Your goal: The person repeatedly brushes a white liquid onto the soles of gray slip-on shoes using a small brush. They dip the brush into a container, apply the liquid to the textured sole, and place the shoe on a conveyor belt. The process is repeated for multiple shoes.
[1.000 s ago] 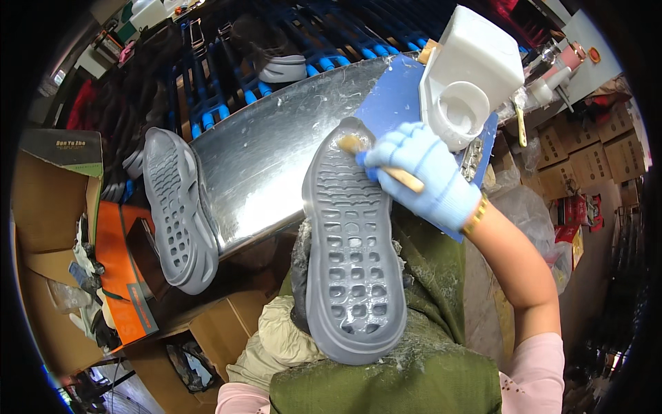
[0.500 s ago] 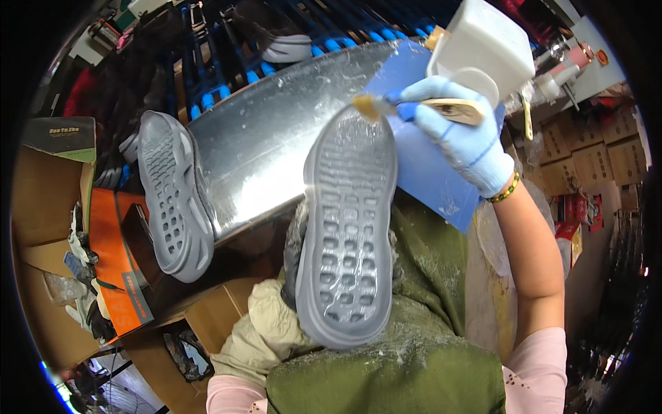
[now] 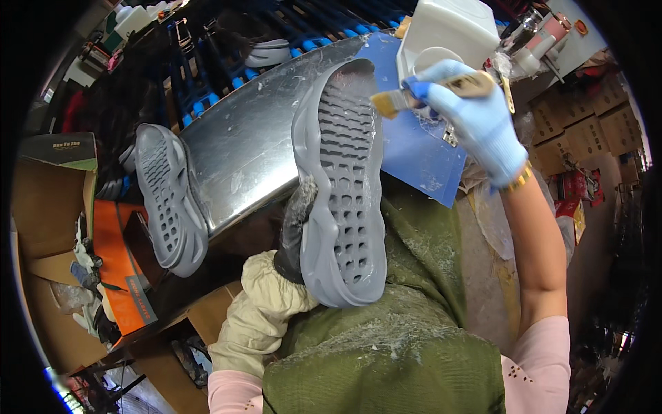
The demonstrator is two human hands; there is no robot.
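A grey shoe sole [image 3: 345, 234] is held up over my lap, its wet, gridded inner face toward me and its left side wall showing. My left hand [image 3: 298, 219], in a dark glove, grips it from the left side and underneath; most of its fingers are hidden behind the sole. In a light blue glove, my right hand [image 3: 472, 117] is closed round the wooden handle of a paintbrush [image 3: 392, 103]. The yellowish bristles are beside the sole's upper right edge; whether they touch it I cannot tell. A second grey sole [image 3: 169, 200] rests at the left end of the metal table.
Beyond the held sole are a shiny metal tabletop [image 3: 241, 152] and a blue board [image 3: 424, 162]. A white plastic container [image 3: 452, 31] stands past my right hand. Blue-and-black rollers [image 3: 331, 41] carry another shoe [image 3: 267, 53]. An open cardboard box [image 3: 52, 207] is at left.
The held sole has moved up and tilted, so its left side wall shows more. My right hand has shifted right, and the brush has gone from the sole's top end to its upper right side.
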